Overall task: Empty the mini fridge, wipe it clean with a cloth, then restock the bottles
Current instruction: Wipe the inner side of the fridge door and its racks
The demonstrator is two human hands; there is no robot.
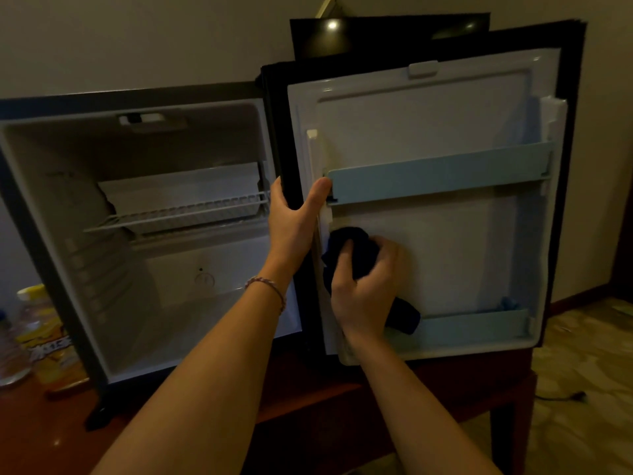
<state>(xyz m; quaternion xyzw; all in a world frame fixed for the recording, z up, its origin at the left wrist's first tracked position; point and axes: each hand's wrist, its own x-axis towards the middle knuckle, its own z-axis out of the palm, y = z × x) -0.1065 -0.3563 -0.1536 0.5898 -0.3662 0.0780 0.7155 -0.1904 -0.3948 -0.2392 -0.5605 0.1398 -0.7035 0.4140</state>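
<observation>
Right hand (pixel 368 286) presses dark cloth (pixel 356 255) against door liner (pixel 455 255).

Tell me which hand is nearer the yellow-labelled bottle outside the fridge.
Left. The left hand grips the door's hinge-side edge, right of the yellow-labelled bottle; the right hand, pressing the dark cloth on the door liner, is farther right.
</observation>
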